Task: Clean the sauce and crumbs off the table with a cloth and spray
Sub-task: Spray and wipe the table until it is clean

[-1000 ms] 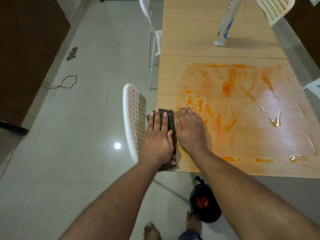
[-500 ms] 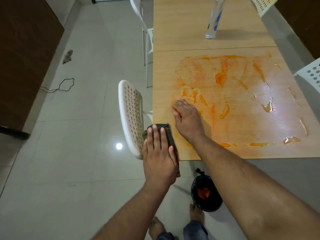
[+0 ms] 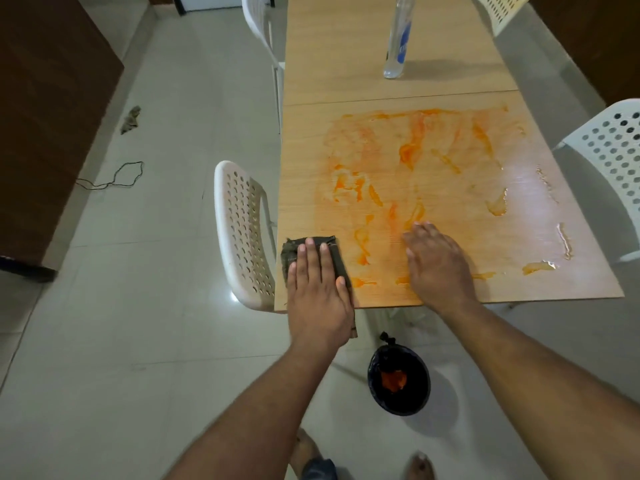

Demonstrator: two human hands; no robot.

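Squarely under left fingers (image 3: 313,252), cloth (image 3: 337,258).

A dark grey-green folded cloth (image 3: 332,258) is laid flat at the near left corner of the light wooden table (image 3: 346,57), partly covered, with its near end hanging over the table's front edge. Orange sauce smears (image 3: 408,157) are spread in streaks and a thin film across the near half of the tabletop, with wet glossy blobs toward the right side. A clear plastic spray bottle (image 3: 398,43) with a blue label is stood upright on the far half, well apart from the cloth.
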